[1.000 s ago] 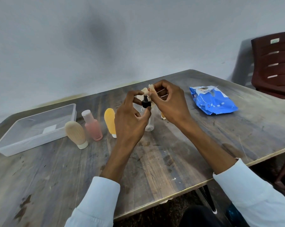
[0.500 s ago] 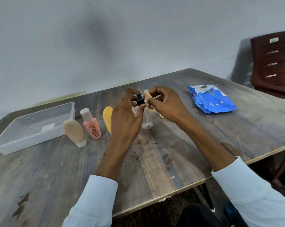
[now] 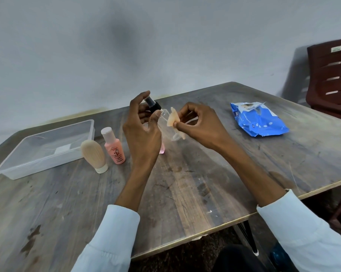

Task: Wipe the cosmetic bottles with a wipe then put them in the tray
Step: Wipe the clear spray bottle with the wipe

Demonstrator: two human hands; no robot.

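Observation:
My left hand [image 3: 141, 130] holds a small clear spray bottle [image 3: 166, 125] with a black pump top, tilted above the table. My right hand [image 3: 199, 122] pinches a crumpled beige wipe [image 3: 173, 119] against the bottle's side. A beige bottle [image 3: 94, 155] stands cap-down beside a pink bottle [image 3: 114, 147] with a white cap. A bit of another pink bottle [image 3: 161, 150] shows behind my left hand. The clear plastic tray [image 3: 16, 169] sits at the far left with no bottles in it.
A blue pack of wipes [image 3: 260, 119] lies on the right of the wooden table [image 3: 185, 183]. A dark red plastic chair [image 3: 330, 75] stands past the table's right corner. A grey wall runs behind the table.
My left hand has tilted the spray bottle and lifted it a little. The wipe has moved from the pump top down to the clear body. The yellow bottle is now hidden behind my left hand.

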